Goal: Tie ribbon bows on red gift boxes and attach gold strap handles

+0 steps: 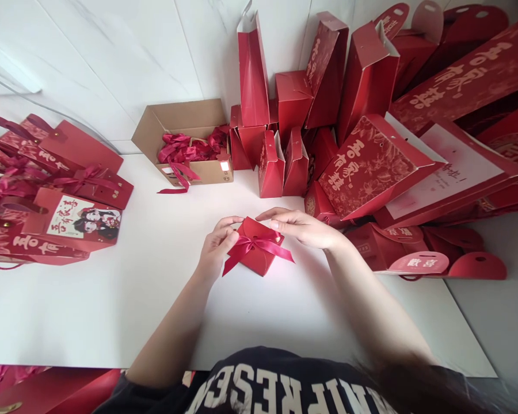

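Shirt [263, 355]: near-black cloth, soft folds
Lettering [266, 379]: large pale block capitals across chest, cut by lower edge
Left sleeve [132, 397]: short, dark, plain
Right sleeve [451, 382]: short, dark
Forearms [176, 328]: bare
Left grip [218, 247]: bare
Right grip [300, 226]: bare
Dark patch [397, 376]: blurred, strand-like; hair or cloth, cannot tell

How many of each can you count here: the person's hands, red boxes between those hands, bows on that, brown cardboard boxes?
Hands (left hand, right hand): 2
Red box between them: 1
Pink bow on it: 1
Brown cardboard box: 1
Total: 5
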### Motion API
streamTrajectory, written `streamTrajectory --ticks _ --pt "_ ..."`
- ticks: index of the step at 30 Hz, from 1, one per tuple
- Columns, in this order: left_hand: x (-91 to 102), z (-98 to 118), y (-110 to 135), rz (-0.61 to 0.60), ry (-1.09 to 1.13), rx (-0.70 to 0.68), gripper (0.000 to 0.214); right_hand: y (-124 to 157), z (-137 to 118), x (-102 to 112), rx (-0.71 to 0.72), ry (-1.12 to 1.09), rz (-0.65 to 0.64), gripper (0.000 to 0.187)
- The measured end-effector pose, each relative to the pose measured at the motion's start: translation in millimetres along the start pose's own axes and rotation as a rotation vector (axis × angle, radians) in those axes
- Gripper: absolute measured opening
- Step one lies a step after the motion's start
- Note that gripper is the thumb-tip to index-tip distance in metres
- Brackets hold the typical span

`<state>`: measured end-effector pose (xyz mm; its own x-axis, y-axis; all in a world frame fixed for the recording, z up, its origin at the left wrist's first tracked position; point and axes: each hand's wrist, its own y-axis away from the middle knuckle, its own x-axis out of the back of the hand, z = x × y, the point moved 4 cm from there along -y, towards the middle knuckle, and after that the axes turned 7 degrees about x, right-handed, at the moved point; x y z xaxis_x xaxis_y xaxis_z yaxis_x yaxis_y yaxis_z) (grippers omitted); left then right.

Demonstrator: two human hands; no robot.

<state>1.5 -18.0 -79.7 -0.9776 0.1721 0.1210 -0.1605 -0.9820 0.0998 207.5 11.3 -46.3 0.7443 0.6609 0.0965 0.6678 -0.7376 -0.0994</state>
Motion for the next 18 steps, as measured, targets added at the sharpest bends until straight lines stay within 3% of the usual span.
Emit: streamTrajectory --ticks 4,6,10,18 --pt "-6.8 17 9 0.204 -0.193 0.022 0.024 -1 -7 -3 0.034 0.023 0.100 0.039" --pt "-12.3 25 13 0.231 -0.260 -0.013 0.027 -1 -7 -6 0.030 0.014 0.117 0.043" --pt "-18.3 27 13 0.187 -0.351 -0.067 0.016 -3 -7 -10 0.037 0.008 0.139 0.046" --pt "-18.1 17 8 0.016 -0.366 0.014 0.012 -8 5 -11 0.040 -0.063 0.207 0.047"
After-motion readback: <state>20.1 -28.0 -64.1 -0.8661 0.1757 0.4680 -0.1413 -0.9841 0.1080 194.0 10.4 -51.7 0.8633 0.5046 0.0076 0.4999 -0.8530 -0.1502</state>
